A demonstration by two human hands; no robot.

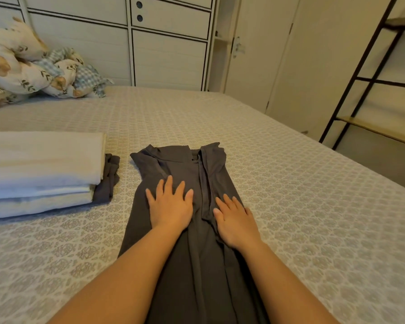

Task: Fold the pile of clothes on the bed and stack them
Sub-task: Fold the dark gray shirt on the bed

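A dark grey garment [185,169] lies lengthwise on the patterned bed [290,195], its sides folded in toward a centre seam. My left hand [170,204] presses flat on its left half, fingers spread. On the right half, beside the seam, my right hand [235,220] lies flat with straight fingers. To the left stands a stack of folded white and cream clothes [40,169], with a folded dark grey piece [109,181] sticking out from under it.
A bundle of floral and checked bedding [33,69] is heaped at the far left corner. Behind the bed is a white wardrobe [168,43]; a black-framed shelf [372,101] stands along the right side.
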